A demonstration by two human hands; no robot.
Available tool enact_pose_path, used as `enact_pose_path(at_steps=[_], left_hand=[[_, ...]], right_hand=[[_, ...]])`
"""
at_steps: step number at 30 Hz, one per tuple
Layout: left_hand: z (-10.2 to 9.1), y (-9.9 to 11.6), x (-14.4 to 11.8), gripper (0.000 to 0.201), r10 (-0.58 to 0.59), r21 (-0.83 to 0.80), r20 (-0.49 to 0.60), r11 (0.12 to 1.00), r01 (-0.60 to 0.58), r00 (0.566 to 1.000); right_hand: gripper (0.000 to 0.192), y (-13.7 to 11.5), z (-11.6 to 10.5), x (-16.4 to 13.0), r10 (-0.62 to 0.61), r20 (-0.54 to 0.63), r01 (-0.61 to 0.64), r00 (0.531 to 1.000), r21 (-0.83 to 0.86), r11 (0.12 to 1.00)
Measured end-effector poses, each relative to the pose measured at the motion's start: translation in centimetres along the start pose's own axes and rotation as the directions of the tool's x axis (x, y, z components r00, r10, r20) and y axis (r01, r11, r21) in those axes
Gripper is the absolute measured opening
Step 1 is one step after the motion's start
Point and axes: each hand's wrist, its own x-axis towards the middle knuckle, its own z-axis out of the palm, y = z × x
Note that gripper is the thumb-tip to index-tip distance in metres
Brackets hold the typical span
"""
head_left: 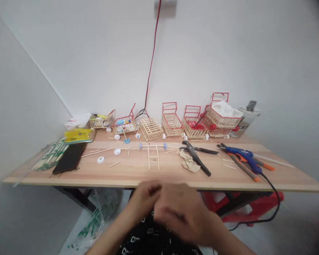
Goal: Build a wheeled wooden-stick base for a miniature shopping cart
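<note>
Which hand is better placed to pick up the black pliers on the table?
Right, probably. Both hands, left hand and right hand, sit together below the table edge, blurred. The pliers lie right of centre, on the right hand's side, so no crossing is needed.

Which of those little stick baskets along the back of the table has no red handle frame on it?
The plain wooden basket in the middle of the row, just right of the red and black cable. It is bare pale sticks, while the other baskets carry red frames.
</note>
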Motion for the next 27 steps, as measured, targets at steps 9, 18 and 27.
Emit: enact_pose_path(at_steps=[9, 18, 27], left_hand=[[-2.5, -3.8, 4.7, 0.024, 0.218, 0.492, -0.1, 0.859, -0.142, 0.971], [1.6, -2.1, 4.6, 0.014, 0.296, 0.861, -0.049, 0.497, -0.11, 0.954], [0.7, -2.9, 5.5, 0.012, 0.331, 0.871, -0.021, 0.47, -0.145, 0.943]], right_hand=[[0.043, 18.0, -1.3, 4.3, 0.392, -0.165, -0.424, 0.905, -0.273, 0.863], [0.027, 20.7, 0.9, 5.1, 0.383, -0.059, -0.38, 0.922, -0.33, 0.864], [0.017, 20.8, 0.8, 4.9, 0.354, -0.027, -0.341, 0.935, -0.35, 0.873]])
